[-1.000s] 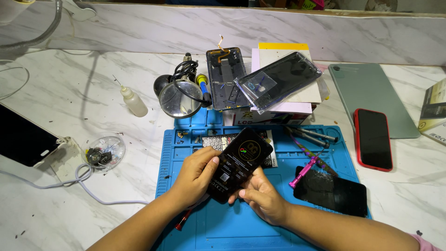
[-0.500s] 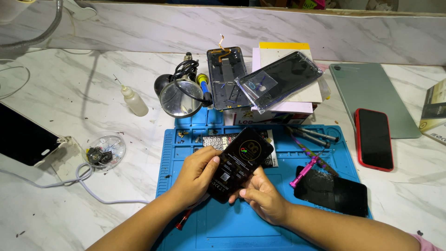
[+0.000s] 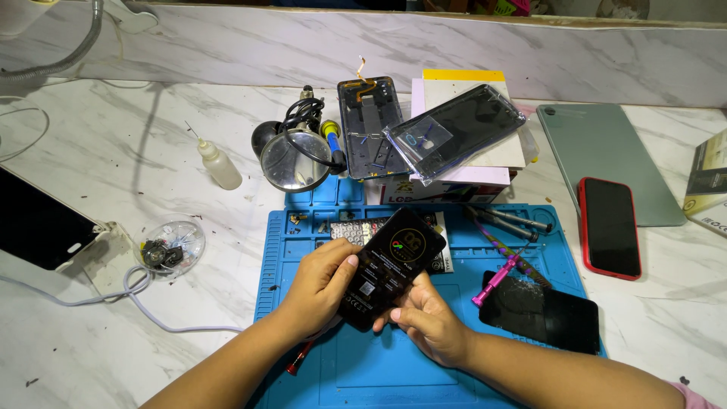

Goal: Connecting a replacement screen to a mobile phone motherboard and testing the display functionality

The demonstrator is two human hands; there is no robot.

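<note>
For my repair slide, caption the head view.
Both hands, left and right, hold a black phone battery over a blue repair mat.

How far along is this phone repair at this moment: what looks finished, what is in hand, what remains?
Done: a cracked black screen lies set aside on the blue mat, and an opened phone frame rests further back. In hand: the left hand and right hand both grip a black flat pack over the mat. Left: the frame is still bare, and the screwdrivers lie idle.
</note>
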